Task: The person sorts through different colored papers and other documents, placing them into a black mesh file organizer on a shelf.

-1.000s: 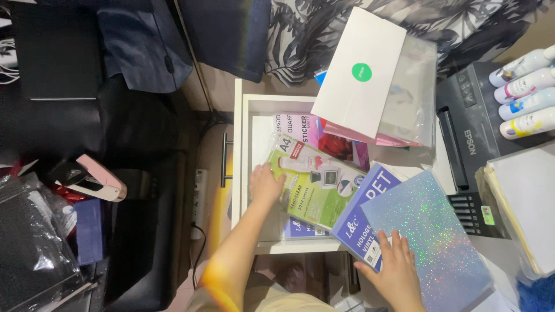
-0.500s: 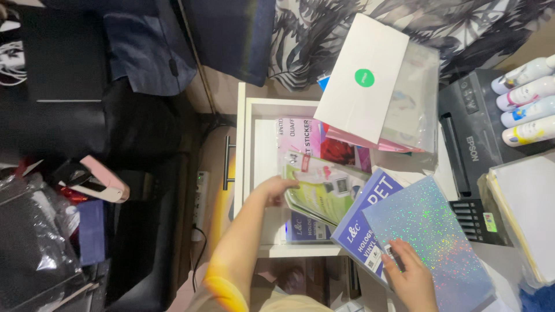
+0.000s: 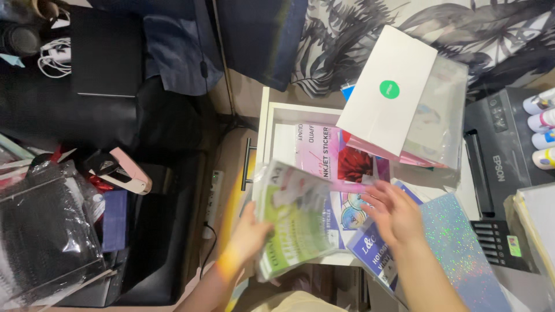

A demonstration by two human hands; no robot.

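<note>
Green-and-white paper pack (image 3: 295, 222) clasped by left hand (image 3: 250, 234) — right hand (image 3: 394, 212) hovers, fingers spread loose.

We see an open white drawer (image 3: 272, 115) full of paper packs. The left hand (image 3: 250, 234) grips a green-and-white pack (image 3: 295, 222) by its left edge, lifted and tilted over the drawer's near end, blurred. The right hand (image 3: 396, 214) hovers open just right of it, fingers spread, over a blue pack (image 3: 370, 254) and beside a glittery holographic sheet (image 3: 462, 254). A pink sticker-paper pack (image 3: 324, 153) lies deeper in the drawer. A white box with a green dot (image 3: 387, 92) sits across the drawer's far right corner, over a clear sleeve (image 3: 439, 115). A black printer (image 3: 497, 162) stands at right, a pink stapler (image 3: 124, 173) well left.
</note>
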